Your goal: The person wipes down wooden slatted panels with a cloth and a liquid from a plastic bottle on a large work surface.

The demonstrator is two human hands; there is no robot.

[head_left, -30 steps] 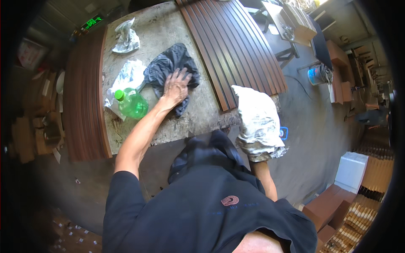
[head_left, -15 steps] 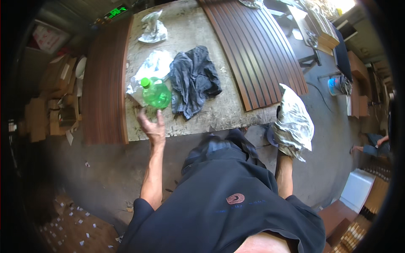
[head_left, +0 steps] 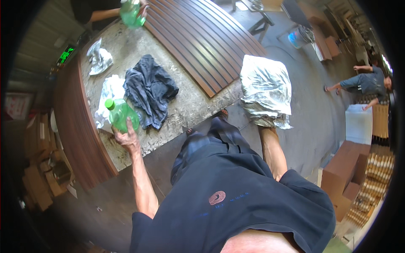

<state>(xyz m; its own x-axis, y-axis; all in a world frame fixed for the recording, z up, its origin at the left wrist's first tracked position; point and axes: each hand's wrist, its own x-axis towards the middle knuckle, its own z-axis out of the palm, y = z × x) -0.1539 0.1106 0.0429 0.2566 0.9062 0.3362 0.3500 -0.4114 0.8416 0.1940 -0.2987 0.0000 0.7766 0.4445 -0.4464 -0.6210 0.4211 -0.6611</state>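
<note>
A translucent green plastic bottle [head_left: 125, 114] with a bright green cap lies tilted at the table's near left. My left hand [head_left: 127, 139] grips its near end, thumb on the side facing me and the other fingers mostly hidden behind. On the right, a crumpled whitish cloth [head_left: 266, 86] covers my right hand, carried in the air just off the table's edge; the fingers are hidden beneath it. Beside the bottle, a dark grey cloth [head_left: 150, 90] and a bright white cloth [head_left: 110, 95] lie on the stained worktable [head_left: 190, 111].
A grooved brown panel [head_left: 202, 46] lies across the table's right side, another brown panel [head_left: 80, 130] along its left edge. Across the table, a co-worker's hand [head_left: 143, 8] holds a second green bottle [head_left: 131, 14]. Another person [head_left: 365, 78] is at far right, near cardboard boxes [head_left: 346, 168].
My left hand has closed on the green bottle. The view has turned right. A co-worker's arm with another green bottle has come into sight, and the whitish cloth is now spread wider.
</note>
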